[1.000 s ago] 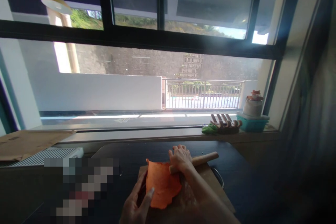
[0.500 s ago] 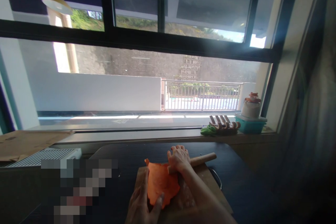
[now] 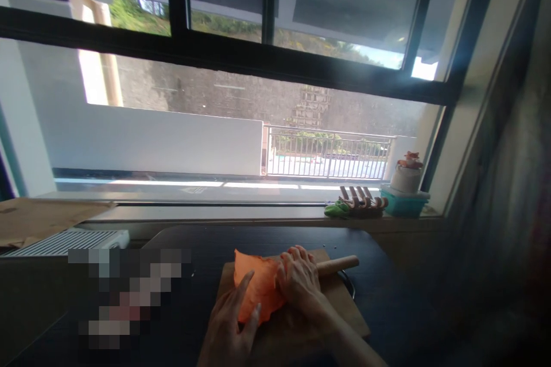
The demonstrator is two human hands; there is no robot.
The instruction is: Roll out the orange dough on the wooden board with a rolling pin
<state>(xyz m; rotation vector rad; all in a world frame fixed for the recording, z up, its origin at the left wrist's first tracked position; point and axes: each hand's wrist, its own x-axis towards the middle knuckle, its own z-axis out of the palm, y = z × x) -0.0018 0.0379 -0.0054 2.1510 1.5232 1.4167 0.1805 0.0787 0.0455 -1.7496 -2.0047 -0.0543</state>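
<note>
A thin, uneven sheet of orange dough [image 3: 260,287], perhaps clay, lies on a wooden board [image 3: 344,315]. My left hand [image 3: 230,318] rests on its left side, thumb and index finger spread apart over the sheet. My right hand [image 3: 301,276] is curled over a wooden rolling pin [image 3: 342,264] at the sheet's right edge. The pin's far end sticks out to the right past my knuckles, while its near part is hidden under the palm. A curved metal handle [image 3: 350,284] shows at the board's right side.
The board sits on a dark table [image 3: 172,292]. Behind it, the windowsill holds a brown slatted object [image 3: 364,200], a green cloth-like item [image 3: 336,210] and a teal box [image 3: 407,203] with a white pot [image 3: 406,179] on top. Cardboard [image 3: 47,218] lies at the left; a curtain [image 3: 495,212] hangs right.
My right hand and the rolling pin have come a little nearer to me across the board. My left index finger now reaches farther over the orange sheet. The camera view has tilted slightly.
</note>
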